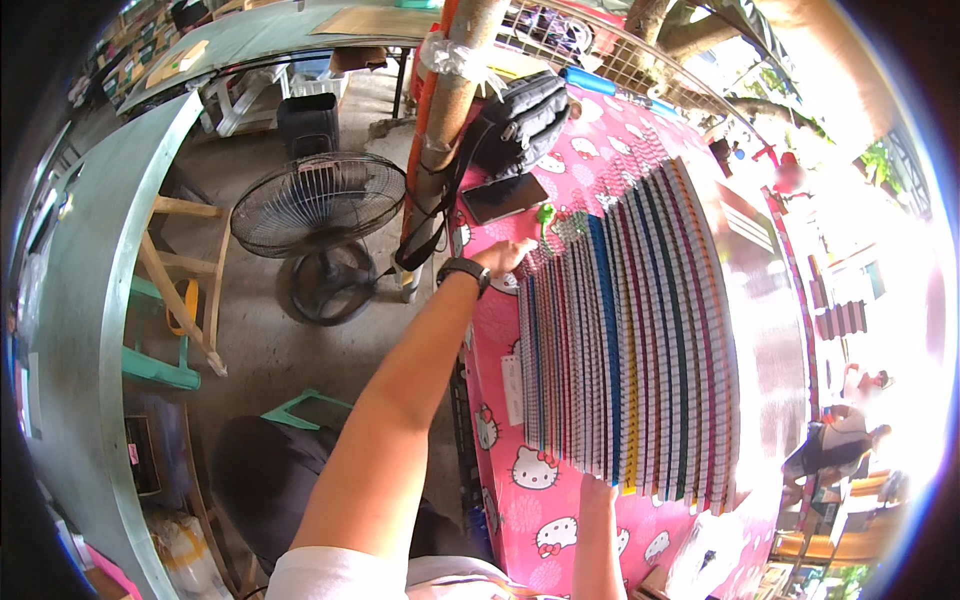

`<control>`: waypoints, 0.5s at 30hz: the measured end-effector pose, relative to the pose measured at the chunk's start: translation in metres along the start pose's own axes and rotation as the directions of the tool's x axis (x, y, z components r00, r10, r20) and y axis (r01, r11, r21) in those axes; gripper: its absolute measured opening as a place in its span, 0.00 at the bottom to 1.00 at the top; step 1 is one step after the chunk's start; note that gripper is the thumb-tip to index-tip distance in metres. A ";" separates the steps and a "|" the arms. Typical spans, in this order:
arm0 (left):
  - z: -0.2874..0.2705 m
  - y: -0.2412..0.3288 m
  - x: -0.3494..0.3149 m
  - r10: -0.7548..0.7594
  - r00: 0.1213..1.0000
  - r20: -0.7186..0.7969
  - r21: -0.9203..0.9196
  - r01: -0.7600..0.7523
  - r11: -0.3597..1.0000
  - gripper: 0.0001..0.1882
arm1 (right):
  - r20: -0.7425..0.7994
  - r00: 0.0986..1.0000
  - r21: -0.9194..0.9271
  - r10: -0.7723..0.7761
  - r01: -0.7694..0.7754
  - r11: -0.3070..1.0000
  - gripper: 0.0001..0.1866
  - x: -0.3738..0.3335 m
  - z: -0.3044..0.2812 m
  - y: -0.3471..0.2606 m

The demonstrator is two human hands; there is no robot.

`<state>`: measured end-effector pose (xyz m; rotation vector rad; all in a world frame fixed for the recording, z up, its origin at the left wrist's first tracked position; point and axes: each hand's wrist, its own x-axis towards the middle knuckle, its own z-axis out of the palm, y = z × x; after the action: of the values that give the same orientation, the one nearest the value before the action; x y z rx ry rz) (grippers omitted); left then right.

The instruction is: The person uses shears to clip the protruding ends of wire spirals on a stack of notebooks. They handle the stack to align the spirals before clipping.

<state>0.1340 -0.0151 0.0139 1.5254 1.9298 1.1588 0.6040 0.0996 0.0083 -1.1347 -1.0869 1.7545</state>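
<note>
Strips (640,350) in white, blue, yellow, green and purple lie overlapped in a wide row between our two hands, on a pink tablecloth (490,350) with white cat faces; we cannot tell what they are made of. Our hands are well apart. Our left hand (507,257), with a dark watch (465,270) at its wrist, is at the far left corner of the row; whether its fingers grip, we cannot tell. Our right hand (598,491) meets the near edge, mostly hidden there, so its hold is unclear too. Just beyond our left hand are a small green thing (545,214) and a phone (505,198), with a black bag (520,122) farther off. Left of that hand stands a fan (320,208).
</note>
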 end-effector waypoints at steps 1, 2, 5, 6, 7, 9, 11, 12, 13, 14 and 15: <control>-0.009 -0.002 -0.003 -0.106 0.990 0.092 -0.209 0.124 0.970 0.22 | 0.019 1.000 0.003 0.001 -0.001 1.000 0.20 0.002 0.006 0.000; -0.009 0.005 -0.005 -0.254 0.958 0.136 -0.342 0.286 0.895 0.22 | 0.026 1.000 0.003 -0.001 0.001 1.000 0.20 0.004 0.007 0.001; -0.015 0.011 -0.018 -0.174 0.985 -0.010 0.033 0.174 0.984 0.20 | 0.043 0.999 0.007 0.002 -0.002 1.000 0.20 0.006 0.011 0.002; -0.015 0.011 -0.030 -0.116 0.993 -0.015 0.214 0.116 0.970 0.23 | 0.038 0.999 0.004 0.002 -0.002 1.000 0.20 0.006 0.009 0.001; -0.018 0.001 -0.053 -0.053 0.998 -0.021 0.259 0.057 0.964 0.21 | 0.056 0.998 0.011 0.000 0.000 1.000 0.20 0.007 0.016 0.001; -0.020 -0.018 -0.093 0.075 0.997 -0.020 0.352 -0.063 0.934 0.16 | 0.077 0.997 0.027 0.004 -0.006 1.000 0.20 0.009 0.028 0.003; -0.017 0.006 -0.135 -0.150 0.989 0.002 0.249 0.145 0.958 0.16 | 0.086 0.996 0.051 0.008 -0.012 0.999 0.20 0.013 0.033 0.008; -0.014 0.014 -0.153 -0.169 0.985 -0.016 0.134 0.170 0.976 0.15 | 0.097 0.995 0.061 0.004 -0.010 0.998 0.20 0.015 0.037 0.007; -0.007 0.024 -0.168 -0.185 0.982 -0.028 0.014 0.186 0.982 0.14 | 0.102 0.995 0.069 -0.003 -0.004 0.998 0.20 0.018 0.039 0.006; 0.008 0.041 -0.176 -0.222 0.974 -0.030 -0.188 0.213 0.959 0.14 | 0.084 0.996 0.071 -0.014 0.008 0.997 0.20 0.021 0.032 0.005; 0.019 0.060 -0.185 -0.262 0.964 -0.035 -0.381 0.229 0.895 0.15 | 0.068 0.997 0.074 -0.021 0.016 0.997 0.20 0.025 0.026 0.005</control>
<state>0.2405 -0.1788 0.0209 1.0144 1.7610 1.3970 0.5709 0.1141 0.0026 -1.0235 -1.0618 1.8153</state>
